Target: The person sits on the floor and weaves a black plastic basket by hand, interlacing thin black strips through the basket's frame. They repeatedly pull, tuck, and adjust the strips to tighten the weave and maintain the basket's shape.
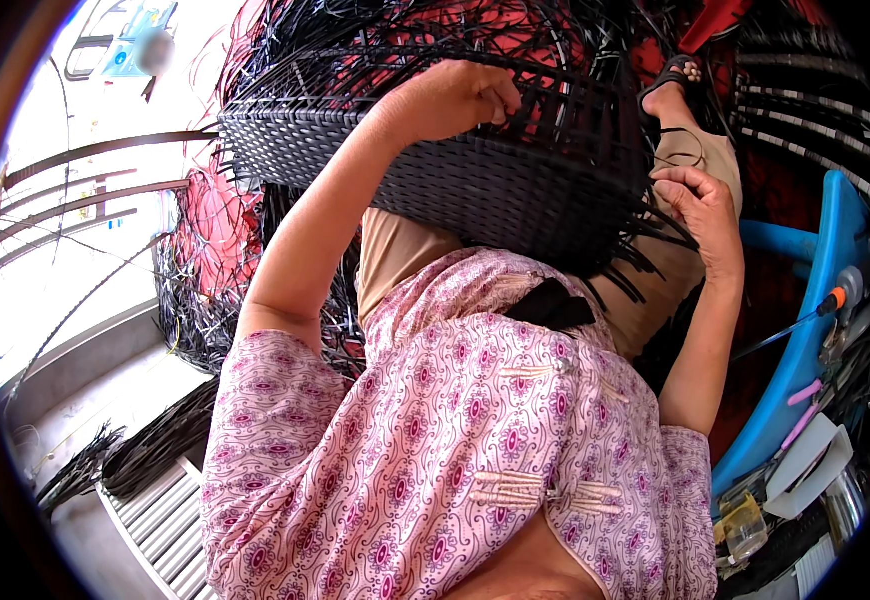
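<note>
Black woven basket [455,185]: is lying across the lap, overhanging the left edge of the tan trousers [405,240]; is running lengthwise from far left to near right.
Left hand [475,100]: is reaching over the near rim around mid-length; is curling fingers nearly closed; is hiding any held piece, cannot tell.
Right hand [700,205]: is pinching 1 looped black strip [701,152] just beyond the right end.
Projecting strips [623,284]: are fanning out at the near right corner.
Nearer hand: left.

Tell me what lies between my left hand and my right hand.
In the head view, part of the black woven piece lies between your left hand and right hand.
</note>
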Action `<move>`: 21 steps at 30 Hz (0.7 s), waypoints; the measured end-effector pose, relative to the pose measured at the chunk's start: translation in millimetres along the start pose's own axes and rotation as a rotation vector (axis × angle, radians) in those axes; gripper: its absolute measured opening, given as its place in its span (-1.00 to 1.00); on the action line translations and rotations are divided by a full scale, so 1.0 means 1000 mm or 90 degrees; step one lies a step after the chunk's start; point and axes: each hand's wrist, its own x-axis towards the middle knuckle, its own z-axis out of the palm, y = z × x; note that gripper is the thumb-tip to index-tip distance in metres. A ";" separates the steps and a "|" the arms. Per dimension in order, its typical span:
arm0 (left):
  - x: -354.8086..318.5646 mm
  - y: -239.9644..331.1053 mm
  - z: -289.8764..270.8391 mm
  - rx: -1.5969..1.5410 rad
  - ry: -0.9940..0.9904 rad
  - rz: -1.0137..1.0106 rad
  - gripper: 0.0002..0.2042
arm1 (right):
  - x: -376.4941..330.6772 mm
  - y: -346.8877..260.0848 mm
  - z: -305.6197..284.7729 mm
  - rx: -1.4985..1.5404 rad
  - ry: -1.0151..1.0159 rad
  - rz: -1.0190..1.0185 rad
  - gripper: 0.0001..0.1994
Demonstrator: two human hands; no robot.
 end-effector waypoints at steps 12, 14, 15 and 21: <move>0.001 -0.008 -0.002 -0.130 -0.003 -0.047 -0.69 | 0.000 0.003 0.008 0.007 0.016 -0.018 -0.88; -0.005 0.004 -0.009 -0.109 0.012 -0.084 -0.69 | -0.006 0.002 0.000 -0.017 0.033 -0.017 -0.87; -0.006 -0.001 -0.009 -0.111 0.017 -0.079 -0.70 | -0.009 0.001 -0.004 -0.042 0.045 -0.008 -0.88; -0.015 -0.017 -0.009 -0.139 0.055 -0.065 -0.73 | -0.015 0.001 -0.022 -0.098 0.064 -0.018 -0.86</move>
